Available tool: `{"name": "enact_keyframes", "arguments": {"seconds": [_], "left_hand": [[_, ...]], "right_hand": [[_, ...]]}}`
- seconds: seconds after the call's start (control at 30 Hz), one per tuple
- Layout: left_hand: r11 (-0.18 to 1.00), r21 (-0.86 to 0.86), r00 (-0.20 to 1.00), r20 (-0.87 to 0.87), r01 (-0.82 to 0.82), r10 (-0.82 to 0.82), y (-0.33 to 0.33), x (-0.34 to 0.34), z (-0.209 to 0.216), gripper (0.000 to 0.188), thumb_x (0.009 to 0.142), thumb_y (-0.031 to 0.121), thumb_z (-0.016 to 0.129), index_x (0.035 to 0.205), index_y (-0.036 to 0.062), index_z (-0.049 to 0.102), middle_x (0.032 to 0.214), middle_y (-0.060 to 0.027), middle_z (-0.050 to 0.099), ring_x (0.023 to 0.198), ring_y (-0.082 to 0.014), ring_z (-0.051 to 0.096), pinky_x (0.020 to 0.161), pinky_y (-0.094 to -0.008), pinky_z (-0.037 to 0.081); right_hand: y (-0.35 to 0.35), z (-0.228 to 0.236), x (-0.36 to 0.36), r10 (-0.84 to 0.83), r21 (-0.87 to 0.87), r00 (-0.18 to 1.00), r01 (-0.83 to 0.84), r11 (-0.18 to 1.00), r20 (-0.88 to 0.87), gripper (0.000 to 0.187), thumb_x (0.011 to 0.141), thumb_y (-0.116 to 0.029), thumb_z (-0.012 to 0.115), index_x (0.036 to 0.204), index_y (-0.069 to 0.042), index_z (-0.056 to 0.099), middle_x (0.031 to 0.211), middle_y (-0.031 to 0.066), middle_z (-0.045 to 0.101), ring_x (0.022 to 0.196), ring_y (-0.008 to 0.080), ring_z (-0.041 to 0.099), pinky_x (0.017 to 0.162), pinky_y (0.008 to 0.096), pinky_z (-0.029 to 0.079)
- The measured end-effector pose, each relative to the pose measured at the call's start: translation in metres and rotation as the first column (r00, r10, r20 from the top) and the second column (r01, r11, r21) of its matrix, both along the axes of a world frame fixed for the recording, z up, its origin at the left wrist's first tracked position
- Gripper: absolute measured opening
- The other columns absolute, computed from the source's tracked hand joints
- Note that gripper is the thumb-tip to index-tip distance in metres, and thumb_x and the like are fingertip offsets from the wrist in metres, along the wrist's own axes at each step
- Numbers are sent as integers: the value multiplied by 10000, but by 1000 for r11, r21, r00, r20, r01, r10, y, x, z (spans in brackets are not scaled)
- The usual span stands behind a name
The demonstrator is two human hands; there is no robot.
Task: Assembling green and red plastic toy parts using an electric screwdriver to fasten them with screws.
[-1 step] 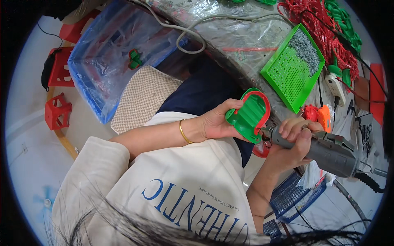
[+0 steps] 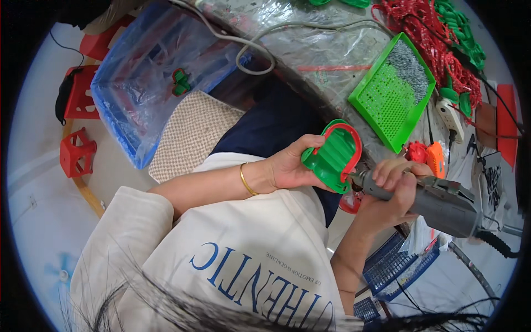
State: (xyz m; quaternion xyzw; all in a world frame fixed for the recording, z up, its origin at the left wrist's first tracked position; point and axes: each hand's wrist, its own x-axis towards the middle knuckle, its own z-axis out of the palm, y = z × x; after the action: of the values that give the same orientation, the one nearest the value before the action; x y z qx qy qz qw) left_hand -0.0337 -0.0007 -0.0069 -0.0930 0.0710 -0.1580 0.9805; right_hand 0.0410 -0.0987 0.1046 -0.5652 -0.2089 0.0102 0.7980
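Between the fingers and thumb of my left hand (image 2: pixel 292 165) is a green plastic part (image 2: pixel 330 160), ribbed inside, with a red curved strip (image 2: pixel 353 148) along its rim. My right hand (image 2: pixel 395 191) wraps round a grey electric screwdriver (image 2: pixel 445 209), held nearly level. The tool's tip meets the lower end of the red strip, close to the green part's edge. Whether a screw sits at the tip is too small to tell. Past the green part, on the table, lies a green perforated tray (image 2: pixel 381 102) with many small grey screws (image 2: pixel 408 69) heaped at its far end.
A blue bin (image 2: pixel 119 130) lined with clear plastic stands at the left, a green-red part (image 2: pixel 180 82) inside. Red cords (image 2: pixel 404 27) and green pieces (image 2: pixel 462 27) pile up at the back right. A grey cable (image 2: pixel 251 44) crosses the table. Red stools (image 2: pixel 77 152) stand far left.
Both hands, the green part and the screwdriver have shifted very slightly left. The tool's tip stays at the red strip's end.
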Motion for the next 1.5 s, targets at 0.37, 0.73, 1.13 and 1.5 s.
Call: {"name": "enact_keyframes", "arguments": {"seconds": [0.37,0.73,1.13,1.5], "left_hand": [[998,28,998,-19,59,-59,2,-6,4,677,794,381,610,1329,30,390,1252,-266,472,1141,-397,489,982,-497,403],[999,-20,997,-57,44,-45,8,-1,5,695,762,376,663,1320,46,414,1242,-256,483,1129,-399,488,974,-502,404],[998,-34,997,-58,47,-49,11,2,1,714,743,394,681,1314,53,421,1235,-259,487,1119,-400,492,971,-502,402],[994,-95,998,34,48,-45,12,7,-5,653,796,375,622,1310,29,417,1249,-228,492,1165,-345,483,986,-505,393]], "right_hand": [[-17,42,73,-29,46,1000,29,999,2,235,844,-84,568,1053,4,507,614,10,417,554,102,410,531,253,359],[10,-16,109,-132,-3,991,133,991,20,167,848,-1,541,1001,49,499,620,28,448,546,108,437,537,265,402],[18,-31,111,-159,-59,986,162,985,50,157,852,10,526,994,64,486,617,27,448,543,113,447,543,276,411],[17,-34,110,-175,-64,983,178,982,52,140,846,10,531,978,36,492,635,28,453,553,112,443,552,271,399]]}}
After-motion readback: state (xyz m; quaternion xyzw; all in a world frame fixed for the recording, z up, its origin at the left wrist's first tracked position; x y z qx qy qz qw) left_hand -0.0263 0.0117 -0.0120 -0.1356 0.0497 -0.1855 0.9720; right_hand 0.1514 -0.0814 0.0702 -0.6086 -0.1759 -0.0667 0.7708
